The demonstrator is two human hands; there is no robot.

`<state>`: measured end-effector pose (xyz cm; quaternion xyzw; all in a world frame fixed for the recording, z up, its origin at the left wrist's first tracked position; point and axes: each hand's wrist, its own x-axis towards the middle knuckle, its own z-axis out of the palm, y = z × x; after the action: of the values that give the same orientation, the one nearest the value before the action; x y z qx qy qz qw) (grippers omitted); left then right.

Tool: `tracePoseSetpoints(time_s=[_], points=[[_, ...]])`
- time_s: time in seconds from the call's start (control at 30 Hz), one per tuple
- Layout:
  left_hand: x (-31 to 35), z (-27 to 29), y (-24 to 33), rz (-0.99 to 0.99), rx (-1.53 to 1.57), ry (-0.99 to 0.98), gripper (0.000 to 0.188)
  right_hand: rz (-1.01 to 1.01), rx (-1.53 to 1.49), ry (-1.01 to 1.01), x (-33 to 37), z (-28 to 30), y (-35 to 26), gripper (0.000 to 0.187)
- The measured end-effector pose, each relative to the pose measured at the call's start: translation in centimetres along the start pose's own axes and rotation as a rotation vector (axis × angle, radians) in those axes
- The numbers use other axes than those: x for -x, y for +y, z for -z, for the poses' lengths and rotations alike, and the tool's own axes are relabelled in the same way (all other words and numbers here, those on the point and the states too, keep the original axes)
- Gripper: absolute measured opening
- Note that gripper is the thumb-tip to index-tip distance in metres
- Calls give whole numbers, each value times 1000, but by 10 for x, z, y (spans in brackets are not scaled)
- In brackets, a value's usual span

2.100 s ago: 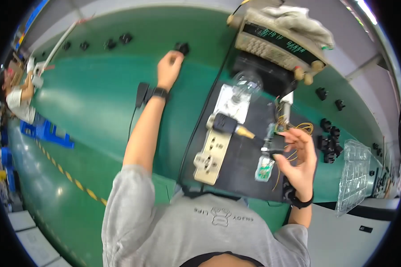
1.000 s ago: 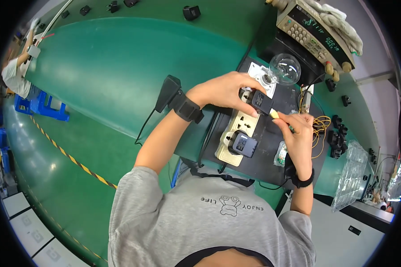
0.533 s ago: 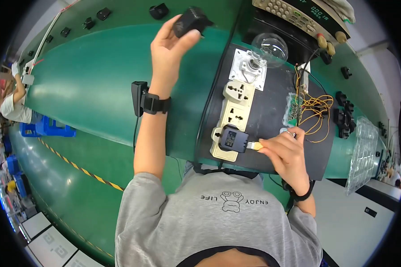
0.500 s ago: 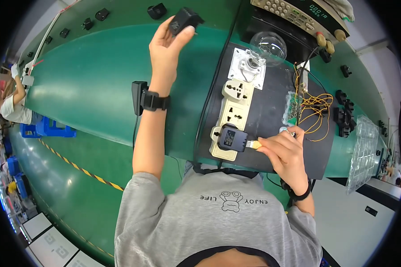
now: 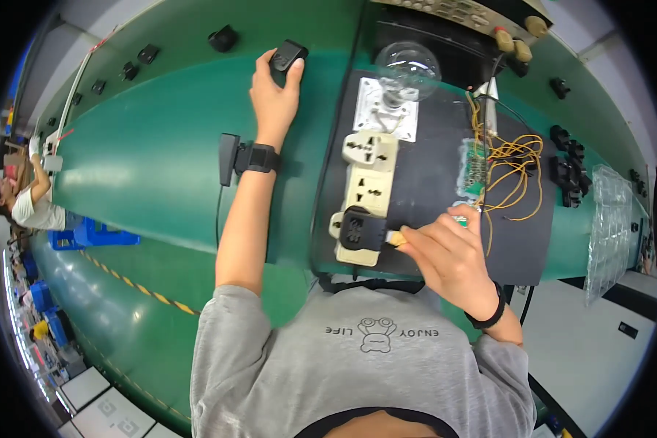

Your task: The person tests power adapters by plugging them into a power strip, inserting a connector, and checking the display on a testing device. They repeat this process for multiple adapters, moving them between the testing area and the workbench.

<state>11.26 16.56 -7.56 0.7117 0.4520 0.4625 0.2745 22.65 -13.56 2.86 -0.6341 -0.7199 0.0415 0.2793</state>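
A black power adapter (image 5: 290, 57) is gripped in my left hand (image 5: 275, 102), fingers closed around it, low over the green surface on the far side. My right hand (image 5: 449, 263) pinches a small plug with a yellow end (image 5: 397, 239). That plug meets the right side of another black adapter (image 5: 362, 230); how deep it sits I cannot tell. This second adapter is seated at the near end of a cream power strip (image 5: 370, 187). At my left wrist is a black strap with a dark device (image 5: 228, 159).
A clear glass bulb (image 5: 409, 69) stands on a white base beyond the strip. To the right lie a green circuit board (image 5: 474, 168), yellow wires (image 5: 518, 168), several black adapters and a clear plastic tray (image 5: 607, 230). A bench instrument stands at the back; a co-worker (image 5: 33, 197) is far left.
My left hand has come lower with its adapter, which was tilted and blurred before. Less of the plug's pale part shows between my right fingers and the seated adapter.
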Motion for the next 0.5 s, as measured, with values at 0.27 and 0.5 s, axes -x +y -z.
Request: tracePoseSetpoints(time_s=[0.27, 0.5], points=[[-45, -22, -28, -25, -435, 285, 51, -255, 441, 169, -38, 79, 98, 28], [-62, -30, -16, 59, -185, 243, 75, -661, 171, 74, -86, 84, 340, 82]])
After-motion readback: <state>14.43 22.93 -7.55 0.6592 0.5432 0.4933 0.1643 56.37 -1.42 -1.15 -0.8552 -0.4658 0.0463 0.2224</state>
